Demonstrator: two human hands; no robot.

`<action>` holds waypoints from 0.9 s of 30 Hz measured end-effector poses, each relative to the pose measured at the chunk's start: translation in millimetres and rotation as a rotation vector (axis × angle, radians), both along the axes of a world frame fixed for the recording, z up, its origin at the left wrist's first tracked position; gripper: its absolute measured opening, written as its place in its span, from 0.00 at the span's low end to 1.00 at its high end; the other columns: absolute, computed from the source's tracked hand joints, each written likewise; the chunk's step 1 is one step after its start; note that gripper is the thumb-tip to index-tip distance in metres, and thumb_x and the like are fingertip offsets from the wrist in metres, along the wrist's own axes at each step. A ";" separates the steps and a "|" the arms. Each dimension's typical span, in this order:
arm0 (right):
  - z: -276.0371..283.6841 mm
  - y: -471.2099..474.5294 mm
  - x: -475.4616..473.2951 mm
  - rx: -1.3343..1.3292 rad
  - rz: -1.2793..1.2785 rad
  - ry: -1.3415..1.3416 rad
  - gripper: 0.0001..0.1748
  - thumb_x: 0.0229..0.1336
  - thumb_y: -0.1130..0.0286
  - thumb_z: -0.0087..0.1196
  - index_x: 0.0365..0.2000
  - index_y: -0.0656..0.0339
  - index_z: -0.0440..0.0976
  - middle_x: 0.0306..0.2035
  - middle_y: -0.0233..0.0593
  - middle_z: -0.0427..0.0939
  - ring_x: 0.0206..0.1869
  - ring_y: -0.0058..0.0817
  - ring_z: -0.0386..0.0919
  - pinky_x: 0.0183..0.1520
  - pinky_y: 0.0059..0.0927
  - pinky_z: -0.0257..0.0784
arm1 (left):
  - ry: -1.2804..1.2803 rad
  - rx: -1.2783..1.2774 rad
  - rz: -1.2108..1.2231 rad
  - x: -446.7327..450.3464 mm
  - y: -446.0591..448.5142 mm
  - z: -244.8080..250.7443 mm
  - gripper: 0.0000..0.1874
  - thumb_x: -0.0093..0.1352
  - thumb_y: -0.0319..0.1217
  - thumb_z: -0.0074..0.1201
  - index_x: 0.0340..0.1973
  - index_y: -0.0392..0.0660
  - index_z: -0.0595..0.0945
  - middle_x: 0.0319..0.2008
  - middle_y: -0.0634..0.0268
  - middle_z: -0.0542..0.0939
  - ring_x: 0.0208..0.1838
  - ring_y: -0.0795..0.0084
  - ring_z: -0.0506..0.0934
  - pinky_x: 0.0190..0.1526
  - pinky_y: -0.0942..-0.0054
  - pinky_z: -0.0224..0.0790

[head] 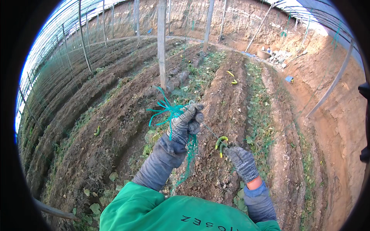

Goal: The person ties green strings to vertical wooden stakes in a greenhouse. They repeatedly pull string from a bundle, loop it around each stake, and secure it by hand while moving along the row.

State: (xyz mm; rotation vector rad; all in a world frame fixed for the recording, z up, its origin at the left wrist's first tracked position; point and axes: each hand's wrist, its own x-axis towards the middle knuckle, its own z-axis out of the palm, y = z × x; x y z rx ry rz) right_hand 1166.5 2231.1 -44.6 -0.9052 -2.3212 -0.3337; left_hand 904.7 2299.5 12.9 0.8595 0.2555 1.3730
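In a grey knitted work glove, my left hand (186,124) is closed around a bundle of green twine (170,111). Loose ends fan out beyond the knuckles, and a tangled length (189,158) hangs beneath the wrist. A thin strand (211,130) stretches from this hand down to my right hand (241,161), which is gloved too and pinches it; those fingertips are partly hidden. Just beside the right fingertips, curved yellow-green cucumbers (221,143) appear against the soil ridge, apparently lying on it.
Wooden posts (162,43) rise among soil ridges (115,112) inside a greenhouse. Withered vines (258,106) line the furrows. More cucumbers lie about, one (97,130) at left, another (234,82) ahead. A basin (263,54) and rubble stand by the earth wall (332,95).
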 end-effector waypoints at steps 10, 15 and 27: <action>-52.5 -121.1 103.0 -0.367 -0.212 0.323 0.10 0.53 0.77 0.48 0.38 0.64 0.73 0.38 0.43 0.75 0.39 0.38 0.74 0.44 0.33 0.69 | -0.372 -0.065 -0.370 95.2 -56.4 -12.6 0.10 0.66 0.37 0.49 0.32 0.44 0.76 0.22 0.72 0.71 0.24 0.78 0.67 0.27 0.77 0.64; -103.0 -172.6 132.8 -0.739 -0.289 0.594 0.09 0.54 0.73 0.48 0.36 0.61 0.74 0.34 0.40 0.76 0.37 0.38 0.74 0.40 0.35 0.70 | -0.436 -0.181 -0.594 90.6 -23.4 2.4 0.15 0.68 0.34 0.41 0.17 0.53 0.72 0.09 0.81 0.59 0.10 0.86 0.55 0.12 0.82 0.47; -303.5 -361.9 218.0 -1.316 -1.216 0.148 0.21 0.57 0.53 0.39 0.38 0.56 0.73 0.35 0.50 0.75 0.37 0.48 0.74 0.40 0.43 0.68 | -0.423 0.201 0.936 -326.2 207.7 115.9 0.16 0.70 0.36 0.36 0.17 0.53 0.64 0.10 0.74 0.57 0.15 0.75 0.55 0.20 0.71 0.47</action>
